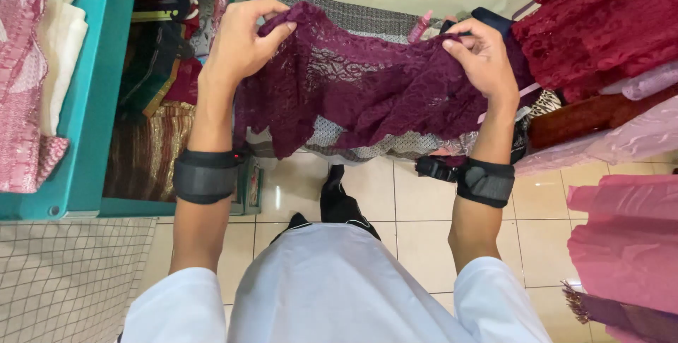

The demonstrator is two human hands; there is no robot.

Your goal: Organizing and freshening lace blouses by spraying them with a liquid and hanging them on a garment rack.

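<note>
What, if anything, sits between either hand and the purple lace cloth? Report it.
Nothing visible does. The left hand and the right hand each already pinch the upper edge of the purple lace cloth directly with their fingers, holding it spread above the tiled floor.

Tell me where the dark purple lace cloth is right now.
In the head view the purple lace cloth hangs stretched between the left hand and the right hand, upper centre, above the tiled floor, with the red lace fabric to its right.
</note>
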